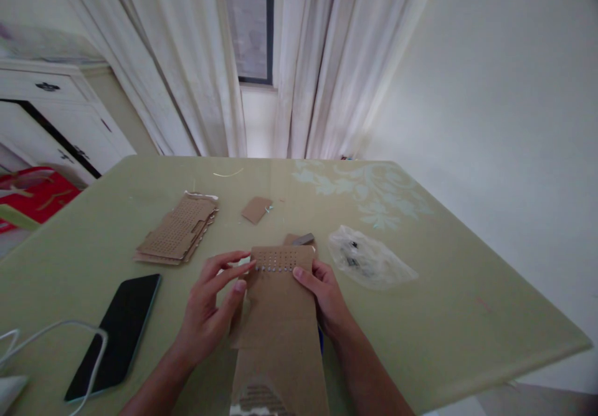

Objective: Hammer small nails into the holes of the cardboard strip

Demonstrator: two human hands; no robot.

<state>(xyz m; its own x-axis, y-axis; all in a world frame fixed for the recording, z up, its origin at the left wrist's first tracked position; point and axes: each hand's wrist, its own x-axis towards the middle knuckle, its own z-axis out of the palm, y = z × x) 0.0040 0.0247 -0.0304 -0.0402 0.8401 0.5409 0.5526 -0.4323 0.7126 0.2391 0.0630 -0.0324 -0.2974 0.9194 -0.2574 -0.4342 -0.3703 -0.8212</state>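
A long brown cardboard piece (283, 316) lies in front of me, its far end pierced with rows of small holes. Small pale studs sit in a line along one of those rows. My right hand (327, 291) grips the right edge of the card, thumb on top and fingers underneath. At the left edge, my left hand (215, 297) has its fingers apart, with the index fingertip touching the card by the left end of the stud row. Behind the far end, a small grey object (304, 239) rests on another bit of brown card, partly hidden.
A stack of perforated cardboard sheets (175, 229) lies at the left. Beyond my hands is a small brown card (256, 209). A clear plastic bag (369, 257) with dark bits sits right. A black phone (116, 335) and white cable (100, 366) lie at the near left.
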